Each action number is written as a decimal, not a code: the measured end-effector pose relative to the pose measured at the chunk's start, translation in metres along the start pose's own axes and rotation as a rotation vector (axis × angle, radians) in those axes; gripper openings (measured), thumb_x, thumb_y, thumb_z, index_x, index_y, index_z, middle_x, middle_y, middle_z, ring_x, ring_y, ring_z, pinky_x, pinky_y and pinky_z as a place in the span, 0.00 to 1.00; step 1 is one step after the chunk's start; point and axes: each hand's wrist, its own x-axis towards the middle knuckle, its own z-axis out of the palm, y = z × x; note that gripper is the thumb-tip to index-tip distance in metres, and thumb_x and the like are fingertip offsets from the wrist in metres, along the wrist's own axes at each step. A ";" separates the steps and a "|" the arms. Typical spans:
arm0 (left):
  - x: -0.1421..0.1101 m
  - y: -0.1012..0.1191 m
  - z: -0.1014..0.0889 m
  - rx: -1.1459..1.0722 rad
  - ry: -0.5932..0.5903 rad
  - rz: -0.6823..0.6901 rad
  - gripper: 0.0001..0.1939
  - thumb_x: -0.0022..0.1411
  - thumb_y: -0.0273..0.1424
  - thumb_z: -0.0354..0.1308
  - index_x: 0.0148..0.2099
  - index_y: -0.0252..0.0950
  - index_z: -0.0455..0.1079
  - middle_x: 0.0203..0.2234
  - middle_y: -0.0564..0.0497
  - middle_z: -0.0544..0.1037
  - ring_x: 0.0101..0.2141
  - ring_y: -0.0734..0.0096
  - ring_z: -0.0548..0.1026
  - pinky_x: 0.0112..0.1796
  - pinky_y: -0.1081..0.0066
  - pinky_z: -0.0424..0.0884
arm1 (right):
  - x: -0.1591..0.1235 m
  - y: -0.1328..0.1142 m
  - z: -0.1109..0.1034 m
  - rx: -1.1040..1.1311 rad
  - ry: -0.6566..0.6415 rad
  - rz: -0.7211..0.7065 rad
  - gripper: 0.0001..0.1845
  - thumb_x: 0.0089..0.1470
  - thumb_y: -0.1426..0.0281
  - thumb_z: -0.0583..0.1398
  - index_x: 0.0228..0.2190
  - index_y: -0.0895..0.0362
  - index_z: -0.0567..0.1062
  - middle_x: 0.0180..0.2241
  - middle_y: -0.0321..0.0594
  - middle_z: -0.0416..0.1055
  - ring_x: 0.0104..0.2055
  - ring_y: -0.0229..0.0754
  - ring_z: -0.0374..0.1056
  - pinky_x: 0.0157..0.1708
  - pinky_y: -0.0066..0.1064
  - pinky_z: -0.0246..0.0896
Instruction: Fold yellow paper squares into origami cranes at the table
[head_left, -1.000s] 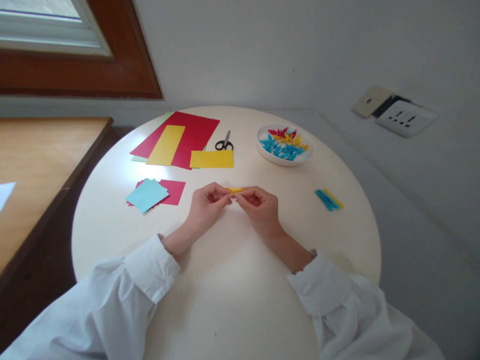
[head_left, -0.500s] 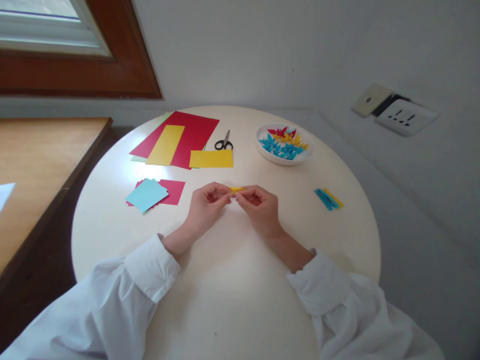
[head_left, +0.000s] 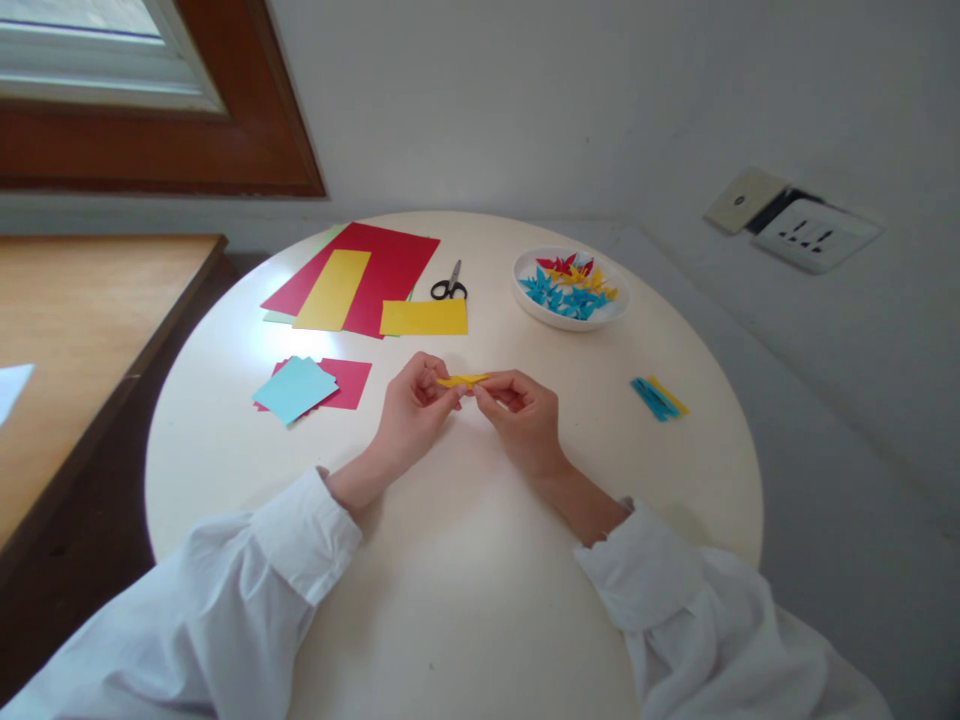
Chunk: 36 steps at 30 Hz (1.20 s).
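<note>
A small folded piece of yellow paper [head_left: 463, 380] is held between my two hands above the middle of the round table. My left hand [head_left: 417, 398] pinches its left part, thumb in front, with the index finger raised a little behind. On the other side my right hand [head_left: 523, 408] grips the right end between thumb and curled fingers. Much of the paper's right end is hidden by the fingers. Past my hands lie a yellow paper rectangle [head_left: 424, 318] and black-handled scissors [head_left: 449, 288].
A white round dish [head_left: 555, 322] with folded paper pieces in red, yellow and blue stands at the back right. Blue and yellow folded strips [head_left: 657, 398] lie to the right. At left are light-blue squares [head_left: 295, 390] over pink ones, and large red sheets [head_left: 390, 270] behind.
The left fingers have lifted and shifted back, uncovering more of the yellow paper's left part. My right hand has hardly moved.
</note>
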 end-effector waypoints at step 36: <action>-0.002 -0.003 -0.006 0.550 -0.157 0.171 0.09 0.60 0.31 0.46 0.27 0.36 0.59 0.21 0.54 0.66 0.23 0.75 0.63 0.25 0.74 0.60 | 0.002 0.001 -0.002 0.085 -0.160 0.088 0.12 0.41 0.67 0.65 0.26 0.55 0.66 0.24 0.30 0.69 0.25 0.34 0.71 0.29 0.28 0.67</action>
